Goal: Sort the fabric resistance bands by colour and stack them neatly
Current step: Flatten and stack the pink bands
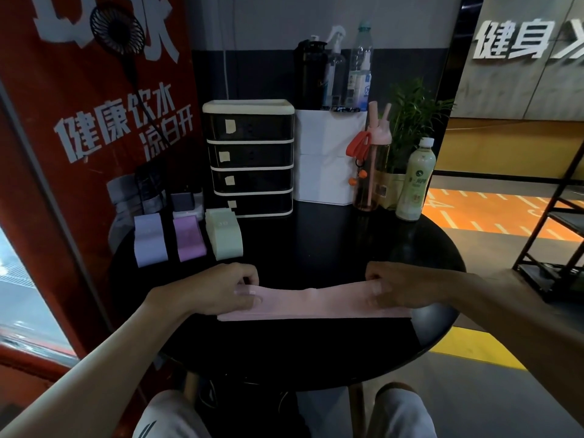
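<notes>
Pink fabric, a long flat resistance band (pixel 313 303), lies stretched across the near side of the round black tabletop (pixel 347 248). The left hand (pixel 221 289) pinches its left end, fingers curled over the cloth and thumb on top; the right hand (pixel 395 287) grips the right end the same way, so the band is held taut between them, a small pucker at its middle.

Further back on the left, three folded stacks sit just beside one another in a row: a lavender stack (pixel 149 240), a purple stack (pixel 188 238) and a pale mint-green stack (pixel 225 237). These look sorted and squared already.

By my reading the job is mostly done: three colours are placed, and the pink band remains to be folded and set down, probably beside the green stack.
</notes>
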Motion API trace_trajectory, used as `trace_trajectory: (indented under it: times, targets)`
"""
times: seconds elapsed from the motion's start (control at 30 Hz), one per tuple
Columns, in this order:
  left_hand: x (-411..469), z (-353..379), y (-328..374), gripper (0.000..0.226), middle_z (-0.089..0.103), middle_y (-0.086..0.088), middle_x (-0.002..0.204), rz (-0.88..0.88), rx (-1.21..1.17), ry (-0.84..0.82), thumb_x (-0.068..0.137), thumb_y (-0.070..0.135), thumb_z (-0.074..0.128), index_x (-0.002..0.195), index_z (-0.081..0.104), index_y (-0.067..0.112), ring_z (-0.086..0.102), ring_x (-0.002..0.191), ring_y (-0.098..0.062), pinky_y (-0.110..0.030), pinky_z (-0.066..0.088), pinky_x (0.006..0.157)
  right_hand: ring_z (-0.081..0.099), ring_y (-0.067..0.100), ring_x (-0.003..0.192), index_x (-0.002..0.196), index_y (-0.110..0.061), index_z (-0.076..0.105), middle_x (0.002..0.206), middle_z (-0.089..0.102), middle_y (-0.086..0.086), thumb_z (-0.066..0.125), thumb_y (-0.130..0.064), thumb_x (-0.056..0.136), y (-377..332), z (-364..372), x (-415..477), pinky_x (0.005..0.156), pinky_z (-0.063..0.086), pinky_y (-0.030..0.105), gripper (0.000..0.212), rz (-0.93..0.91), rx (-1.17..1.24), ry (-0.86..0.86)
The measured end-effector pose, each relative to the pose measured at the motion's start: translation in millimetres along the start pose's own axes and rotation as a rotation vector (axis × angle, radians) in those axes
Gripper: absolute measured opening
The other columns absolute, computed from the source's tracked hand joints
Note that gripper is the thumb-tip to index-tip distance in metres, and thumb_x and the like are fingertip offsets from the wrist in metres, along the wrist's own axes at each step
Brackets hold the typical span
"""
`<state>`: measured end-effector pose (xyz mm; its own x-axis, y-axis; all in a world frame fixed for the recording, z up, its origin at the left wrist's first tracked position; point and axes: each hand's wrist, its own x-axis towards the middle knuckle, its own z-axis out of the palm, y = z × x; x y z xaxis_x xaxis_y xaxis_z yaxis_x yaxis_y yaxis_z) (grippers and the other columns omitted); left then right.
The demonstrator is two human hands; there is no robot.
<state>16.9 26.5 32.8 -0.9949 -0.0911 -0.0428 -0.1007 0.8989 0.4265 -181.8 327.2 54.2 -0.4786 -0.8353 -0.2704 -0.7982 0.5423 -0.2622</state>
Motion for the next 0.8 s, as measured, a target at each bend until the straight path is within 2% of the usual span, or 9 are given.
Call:
trace_trajectory:
  times: [0.1, 0.17, 0.23, 0.3, 0.43, 0.53, 0.6, 0.7, 0.8]
  targets:
    - [-0.9, -0.2, 1.2, 0.019, 0.064, 0.010, 0.100, -0.015, 0.021, -0.006, 0.087, 0.047, 0.069, 0.097, 0.064, 0.033, 0.062, 0.089, -0.008, -0.034, 0.054, 0.081, 0.056, 0.014, 0.097, 0.119, -0.024, 0.051, 0.111, 0.053, -0.006, 0.060, -0.036, 0.092, 2.7, 4.0, -0.8, 0.085, 0.051, 0.035, 0.031, -0.001, 0.003, 0.016]
    - [-1.0, 0.0, 2.8, 0.024, 0.065, 0.005, 0.096, -0.019, 0.077, -0.009, 0.089, 0.046, 0.068, 0.093, 0.067, 0.022, 0.062, 0.085, -0.010, -0.035, 0.053, 0.079, 0.057, 0.012, 0.094, 0.108, -0.023, 0.057, 0.101, 0.055, -0.011, 0.058, -0.033, 0.094, 1.9, 5.4, -1.9, 0.083, 0.050, 0.031, 0.017, -0.043, -0.029, 0.044]
    - [-2.3, 0.2, 5.0, 0.023, 0.063, 0.003, 0.089, -0.002, 0.086, 0.023, 0.091, 0.042, 0.068, 0.086, 0.065, 0.019, 0.059, 0.078, -0.010, -0.028, 0.048, 0.072, 0.057, 0.010, 0.088, 0.097, -0.023, 0.057, 0.092, 0.054, -0.012, 0.059, -0.032, 0.094, -0.4, 6.5, -4.8, 0.077, 0.047, 0.028, 0.009, -0.068, -0.034, 0.091]
    - [-5.7, -1.7, 6.2, 0.017, 0.064, 0.005, 0.083, 0.013, 0.016, 0.117, 0.091, 0.037, 0.069, 0.084, 0.064, 0.022, 0.060, 0.074, -0.006, -0.023, 0.046, 0.067, 0.058, 0.011, 0.083, 0.093, -0.018, 0.059, 0.091, 0.058, -0.006, 0.061, -0.032, 0.093, -2.5, 7.2, -8.6, 0.073, 0.047, 0.029, 0.014, -0.083, -0.010, 0.161]
    - [-10.0, -8.9, 7.4, 0.013, 0.065, 0.008, 0.092, 0.072, 0.016, 0.344, 0.094, 0.040, 0.064, 0.098, 0.060, 0.028, 0.060, 0.086, -0.008, -0.034, 0.052, 0.078, 0.057, 0.004, 0.076, 0.084, -0.033, 0.052, 0.085, 0.057, -0.012, 0.061, -0.036, 0.092, -0.2, 4.7, -13.7, 0.066, 0.047, 0.031, 0.013, -0.104, 0.086, 0.420]
    - [-10.2, -0.7, 9.8, 0.021, 0.053, 0.012, 0.094, 0.142, 0.206, 0.403, 0.097, 0.043, 0.056, 0.107, 0.058, 0.025, 0.050, 0.090, -0.011, -0.032, 0.041, 0.076, 0.055, 0.007, 0.093, 0.099, -0.032, 0.050, 0.097, 0.053, -0.016, 0.050, -0.040, 0.097, 3.0, 12.7, -14.2, 0.079, 0.038, 0.031, 0.008, -0.136, -0.227, 0.495]
    - [-9.2, 11.6, 5.6, 0.038, 0.055, 0.011, 0.100, 0.139, 0.361, 0.344, 0.097, 0.057, 0.040, 0.113, 0.056, 0.026, 0.050, 0.097, -0.013, -0.028, 0.032, 0.077, 0.051, 0.011, 0.109, 0.120, -0.029, 0.046, 0.116, 0.052, -0.012, 0.039, -0.043, 0.100, 6.7, 24.2, -12.0, 0.092, 0.035, 0.033, 0.025, -0.097, -0.400, 0.426]
    - [-10.0, 23.6, -2.6, 0.068, 0.055, 0.008, 0.109, 0.098, 0.406, 0.301, 0.087, 0.066, 0.016, 0.124, 0.053, 0.023, 0.051, 0.103, -0.015, -0.029, 0.037, 0.084, 0.045, 0.011, 0.117, 0.135, -0.028, 0.037, 0.129, 0.047, -0.010, 0.029, -0.045, 0.102, 10.4, 29.4, -10.5, 0.098, 0.033, 0.033, 0.037, -0.053, -0.431, 0.419]
    - [-9.5, 23.0, -3.4, 0.068, 0.052, 0.009, 0.107, 0.099, 0.365, 0.287, 0.086, 0.066, 0.012, 0.120, 0.053, 0.022, 0.050, 0.100, -0.013, -0.031, 0.041, 0.086, 0.046, 0.011, 0.116, 0.135, -0.027, 0.039, 0.130, 0.047, -0.009, 0.033, -0.046, 0.101, 11.5, 27.6, -10.6, 0.097, 0.035, 0.032, 0.040, -0.087, -0.419, 0.415]
